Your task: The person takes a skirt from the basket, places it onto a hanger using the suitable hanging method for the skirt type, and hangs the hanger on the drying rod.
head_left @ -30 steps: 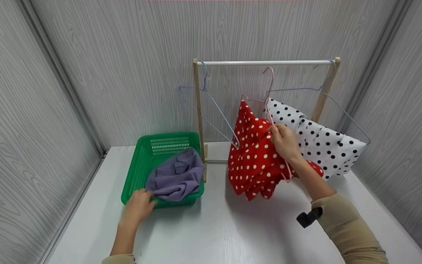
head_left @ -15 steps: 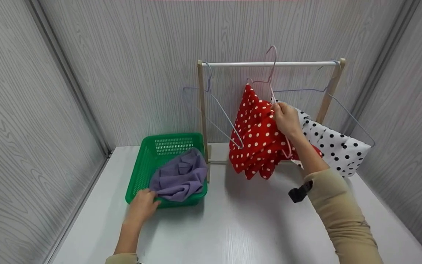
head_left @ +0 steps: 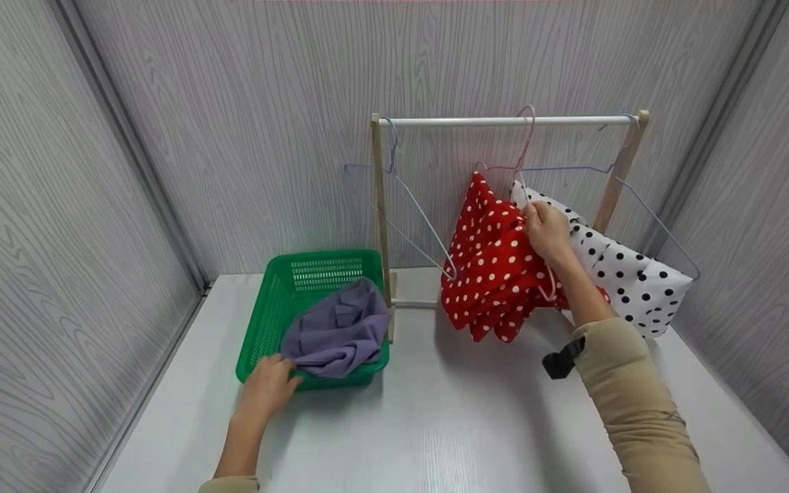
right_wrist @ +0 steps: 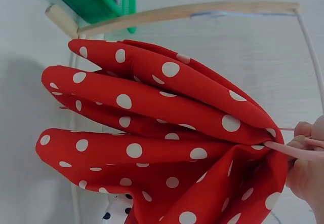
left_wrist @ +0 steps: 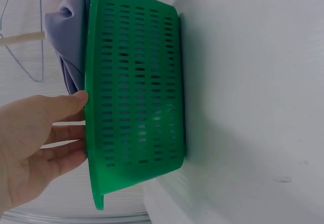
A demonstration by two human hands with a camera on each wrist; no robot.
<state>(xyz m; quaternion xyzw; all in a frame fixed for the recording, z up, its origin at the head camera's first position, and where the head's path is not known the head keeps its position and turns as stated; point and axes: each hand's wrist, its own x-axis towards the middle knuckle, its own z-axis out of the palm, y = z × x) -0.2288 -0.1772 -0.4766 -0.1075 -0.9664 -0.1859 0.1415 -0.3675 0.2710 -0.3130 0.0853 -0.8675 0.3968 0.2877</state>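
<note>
My right hand grips a pink clothes hanger by its side, at the right of the head view. A red cloth with white dots hangs gathered on this hanger; in the right wrist view its folds fill the middle. The hanger's hook is level with the white rod of a small rack; whether its weight rests there I cannot tell. My left hand holds the front rim of a green basket, thumb outside and fingers inside. Purple cloth lies crumpled in the basket.
A blue hanger hangs at the rack's left end beside the wooden post. At the right end, another blue hanger carries a white cloth with black dots, partly behind my right hand. Grey wood-grain walls enclose the white table.
My right hand raised the pink hanger until its hook was above the rod, then shifted it right and slightly down to the rod. The left hand stays on the basket rim.
</note>
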